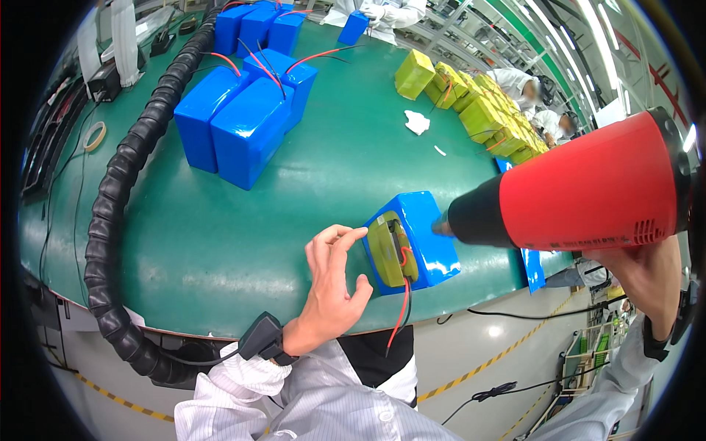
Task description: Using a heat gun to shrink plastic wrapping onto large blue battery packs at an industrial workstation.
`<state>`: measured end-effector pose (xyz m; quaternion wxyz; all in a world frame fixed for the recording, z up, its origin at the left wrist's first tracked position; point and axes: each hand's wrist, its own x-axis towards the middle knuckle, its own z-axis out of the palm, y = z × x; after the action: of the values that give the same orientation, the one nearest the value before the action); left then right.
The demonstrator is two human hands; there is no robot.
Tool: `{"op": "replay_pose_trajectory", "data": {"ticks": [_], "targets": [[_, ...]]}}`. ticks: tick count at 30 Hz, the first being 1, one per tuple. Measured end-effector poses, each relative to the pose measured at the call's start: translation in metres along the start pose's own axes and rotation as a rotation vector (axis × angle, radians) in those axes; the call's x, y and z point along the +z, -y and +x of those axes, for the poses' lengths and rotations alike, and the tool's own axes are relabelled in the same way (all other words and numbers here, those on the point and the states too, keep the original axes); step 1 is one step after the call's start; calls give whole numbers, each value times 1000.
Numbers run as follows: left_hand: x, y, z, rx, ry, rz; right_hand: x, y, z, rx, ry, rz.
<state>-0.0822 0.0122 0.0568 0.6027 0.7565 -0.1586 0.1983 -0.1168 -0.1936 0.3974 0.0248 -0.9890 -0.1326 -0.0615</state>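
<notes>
A battery pack (434, 246) in glossy blue shrink wrap lies near the table's front edge. Its uncovered olive-yellow end (382, 257) faces left, and red and black wires (403, 312) hang from it over the edge. Beside that end is my left hand (334, 275), thumb and index finger apart and nothing held; the index fingertip is at the wrap's rim, though I cannot tell if it touches. My right hand (647, 279) grips a red and black heat gun (588, 187), partly hidden behind its body. The gun's nozzle (443, 226) points at the pack's right side, very close to it.
Several blue-wrapped packs (250, 132) stand at the left and far left. Yellow packs (489, 110) line the far right. A ribbed black hose (110, 220) curves along the left. Blue film (531, 268) lies under the gun. A gloved co-worker (386, 15) handles a blue pack at the back.
</notes>
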Motion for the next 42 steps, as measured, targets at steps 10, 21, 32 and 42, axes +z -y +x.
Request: {"op": "replay_pose_trajectory", "data": {"ticks": [10,21,32,42], "targets": [[5,-9,8,-11,45,-8,-11,-19,20,84,-33,65],[0,-11,48,25,65,29,-1,-33,20,93,-120,138],[-5,17,87,-182,280,-389,14,-65,27,32,-16,355],[-4,1,95,-44,450,-182,10,-100,-13,329,-74,386]]}}
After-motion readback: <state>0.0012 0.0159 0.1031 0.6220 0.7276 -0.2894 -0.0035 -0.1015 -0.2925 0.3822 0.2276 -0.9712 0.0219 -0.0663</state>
